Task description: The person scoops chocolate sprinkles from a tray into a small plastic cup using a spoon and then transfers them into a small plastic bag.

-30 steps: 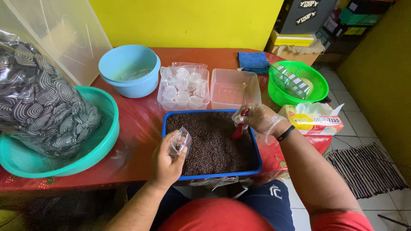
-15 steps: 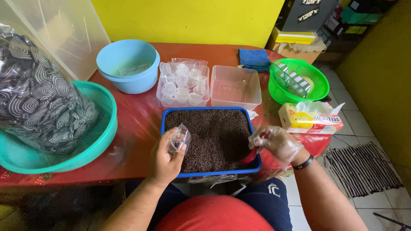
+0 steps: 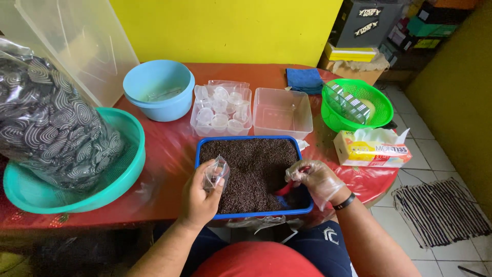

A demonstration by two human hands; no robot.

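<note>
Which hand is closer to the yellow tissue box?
The right. The gloved right hand digs into the blue tray of dark grains, just beside the tissue box. The left hand, holding a small clear bag, sits at the tray's far side.

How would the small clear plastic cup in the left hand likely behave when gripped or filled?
The small clear plastic cup looks thin-walled, so it would probably flex under a firm squeeze. It seems very light, pinched by the left hand alone. Being smooth plastic, it may slip; held over the blue tray of dark grains, it could tip and spill.
</note>
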